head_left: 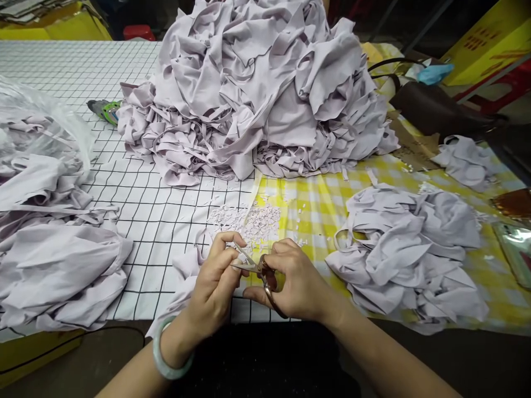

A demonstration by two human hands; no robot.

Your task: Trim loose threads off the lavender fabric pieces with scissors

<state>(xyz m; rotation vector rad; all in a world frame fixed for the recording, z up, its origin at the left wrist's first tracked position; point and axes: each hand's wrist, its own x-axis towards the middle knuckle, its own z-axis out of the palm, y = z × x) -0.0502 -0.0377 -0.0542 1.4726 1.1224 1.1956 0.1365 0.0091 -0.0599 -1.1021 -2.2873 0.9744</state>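
Note:
My right hand (296, 276) is closed around the handles of a small pair of scissors (269, 287). The scissor blades stand apart, pointing left to the fingertips of my left hand (218, 276). Those fingers pinch a piece of pale lilac fabric (186, 268), and a small edge of it shows between the blades. The rest of that piece hangs behind my left wrist to the table edge. Just beyond my hands lies a scatter of tiny fabric snippets (253, 221).
A large heap of lilac fabric pieces (265, 94) rises at the back. Smaller piles lie left (62, 271) and right (406, 249), with a clear plastic bag (50, 110) far left. A phone (514, 249) rests at the right edge. The tablecloth (141, 221) is checked.

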